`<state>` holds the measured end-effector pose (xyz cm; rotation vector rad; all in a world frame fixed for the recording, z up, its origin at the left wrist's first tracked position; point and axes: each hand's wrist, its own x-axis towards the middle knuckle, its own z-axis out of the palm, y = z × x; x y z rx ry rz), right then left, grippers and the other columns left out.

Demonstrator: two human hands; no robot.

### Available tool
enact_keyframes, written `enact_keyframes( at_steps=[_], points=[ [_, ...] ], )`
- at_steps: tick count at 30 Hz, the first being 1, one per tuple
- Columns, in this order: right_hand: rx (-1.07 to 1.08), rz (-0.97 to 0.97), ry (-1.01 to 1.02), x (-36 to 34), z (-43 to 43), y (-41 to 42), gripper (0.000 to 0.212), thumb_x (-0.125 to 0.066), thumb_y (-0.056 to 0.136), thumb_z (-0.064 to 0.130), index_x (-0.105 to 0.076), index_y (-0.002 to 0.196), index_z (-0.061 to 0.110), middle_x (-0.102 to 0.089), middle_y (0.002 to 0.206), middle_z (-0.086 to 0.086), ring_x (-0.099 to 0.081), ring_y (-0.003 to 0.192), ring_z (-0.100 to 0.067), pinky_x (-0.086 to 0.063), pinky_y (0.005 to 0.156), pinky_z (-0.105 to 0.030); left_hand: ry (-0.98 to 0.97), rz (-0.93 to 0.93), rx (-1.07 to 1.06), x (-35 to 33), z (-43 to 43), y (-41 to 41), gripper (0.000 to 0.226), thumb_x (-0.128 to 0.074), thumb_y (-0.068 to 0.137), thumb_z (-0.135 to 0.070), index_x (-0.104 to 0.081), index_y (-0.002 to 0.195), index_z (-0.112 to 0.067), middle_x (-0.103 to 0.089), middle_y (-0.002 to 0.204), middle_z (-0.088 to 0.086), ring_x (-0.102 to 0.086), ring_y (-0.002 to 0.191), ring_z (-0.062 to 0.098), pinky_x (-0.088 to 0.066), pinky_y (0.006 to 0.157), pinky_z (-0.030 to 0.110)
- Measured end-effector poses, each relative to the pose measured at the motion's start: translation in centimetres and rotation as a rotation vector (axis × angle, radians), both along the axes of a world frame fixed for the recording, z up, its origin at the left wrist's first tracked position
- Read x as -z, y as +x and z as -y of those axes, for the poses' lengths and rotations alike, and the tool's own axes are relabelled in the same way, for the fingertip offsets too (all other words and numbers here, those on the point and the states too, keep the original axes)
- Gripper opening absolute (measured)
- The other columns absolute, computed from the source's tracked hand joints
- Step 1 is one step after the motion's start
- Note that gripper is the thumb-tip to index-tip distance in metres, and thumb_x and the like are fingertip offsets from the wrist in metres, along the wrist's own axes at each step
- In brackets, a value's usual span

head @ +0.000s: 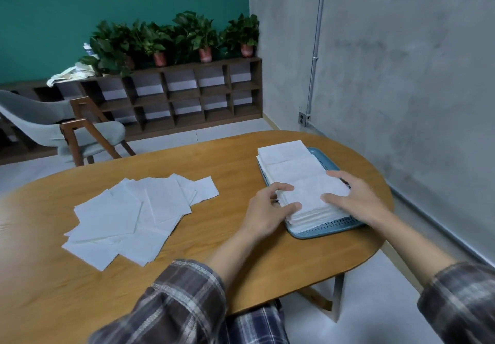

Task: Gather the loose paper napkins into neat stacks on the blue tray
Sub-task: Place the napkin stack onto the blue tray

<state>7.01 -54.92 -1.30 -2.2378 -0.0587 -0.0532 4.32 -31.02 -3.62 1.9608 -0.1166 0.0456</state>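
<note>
Being held between both hands, right of centre in the frame, is the nearest stack of white paper napkins, which is sitting at the near end of the blue tray. The stack's left edge is being gripped by the left hand: its fingers are being curled over that edge, and the thumb is being pressed against the near left corner. The stack's right side is being covered by the right hand, whose fingers are being kept fairly straight along the far right edge while the thumb is being laid flat on the top sheet, so the paper is being pressed by it rather than clasped.

Two more piles are being carried by the tray above this one in the frame: the middle stack, touching the nearest, and the far stack at the tray's upper end. The tray itself is being borne by the right part of the wooden table.

Loose napkins are being left in an overlapping heap on the table left of centre, well apart from the tray and from both hands. Plaid sleeves are being shown along the bottom edge.

At the upper left, a grey chair is being shown beside a low wooden shelf, on which potted plants are being displayed against a green wall.
</note>
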Motion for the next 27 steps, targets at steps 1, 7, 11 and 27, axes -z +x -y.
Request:
enact_keyframes(
  at_steps=[1,7,11,27],
  points=[
    [0.007,0.016,-0.015,-0.1,0.0,-0.1,0.065,-0.084,0.085,0.030,-0.058,0.145,0.034,-0.060,0.143,0.007,-0.053,0.129,-0.019,-0.039,0.096,-0.032,0.011,0.018,0.003,0.1,0.0,0.0,0.035,-0.088,0.084,-0.040,-0.074,0.116,-0.039,-0.069,0.118,-0.013,-0.062,0.088,0.012,-0.057,0.092,0.030],
    [0.004,0.005,-0.125,0.0,0.1,-0.1,0.066,-0.081,0.088,0.034,-0.057,0.149,0.029,-0.056,0.148,0.001,-0.048,0.138,-0.023,-0.036,0.102,-0.031,0.118,0.070,0.007,0.7,0.2,-0.7,0.040,-0.082,0.089,-0.045,-0.072,0.128,-0.041,-0.049,0.127,-0.003,-0.054,0.112,0.010,-0.047,0.107,0.027],
    [-0.085,0.184,-0.262,-0.7,-0.6,0.3,0.067,-0.074,0.092,0.035,-0.050,0.154,0.026,-0.042,0.156,0.005,-0.034,0.146,-0.019,-0.027,0.113,-0.029,0.293,0.342,-0.048,-0.1,0.1,-0.6,0.044,-0.071,0.095,-0.051,-0.070,0.135,-0.033,-0.035,0.151,-0.004,-0.032,0.143,0.014,-0.030,0.121,0.029],
    [-0.420,-0.006,-0.628,2.3,-2.2,4.5,0.062,-0.020,0.111,0.052,0.007,0.165,0.038,0.024,0.168,0.022,0.025,0.155,0.002,0.008,0.130,-0.034,0.797,0.016,0.217,1.4,2.7,1.9,0.078,-0.015,0.108,-0.064,0.015,0.166,-0.022,0.027,0.172,-0.008,0.029,0.157,0.011,0.006,0.129,0.048]
  ],
)
